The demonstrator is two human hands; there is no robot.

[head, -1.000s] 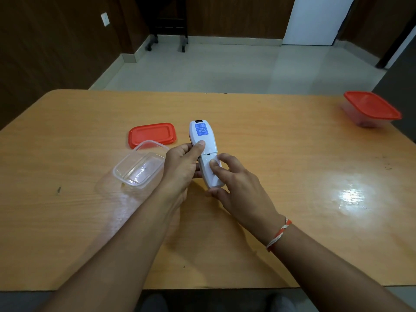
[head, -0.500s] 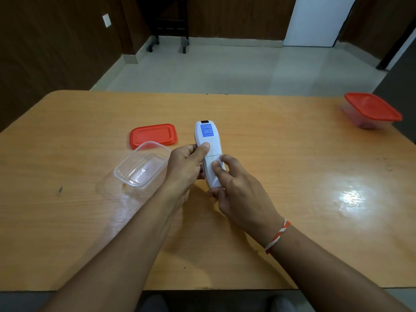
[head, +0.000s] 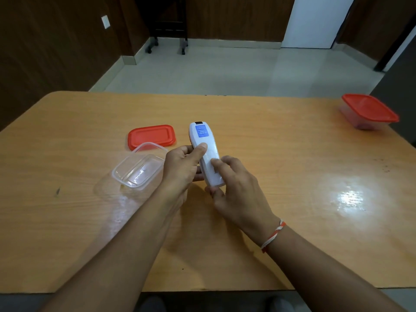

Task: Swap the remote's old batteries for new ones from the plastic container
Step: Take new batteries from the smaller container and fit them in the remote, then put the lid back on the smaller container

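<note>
A white remote with a blue sticker on its back is held face down above the middle of the wooden table. My left hand grips its left side, thumb on the back. My right hand holds the near end, with a fingertip pressing on the battery cover. A clear plastic container sits just left of my left hand, lid off, and looks empty. Its red lid lies flat behind it. No batteries are visible.
A second clear container with a red lid stands at the far right corner of the table. Beyond the table are a tiled floor, dark wood walls and a wheeled stand.
The remote has shifted slightly right and away between my hands. My right fingers have slid along the battery cover at its near end. The containers have not moved.
</note>
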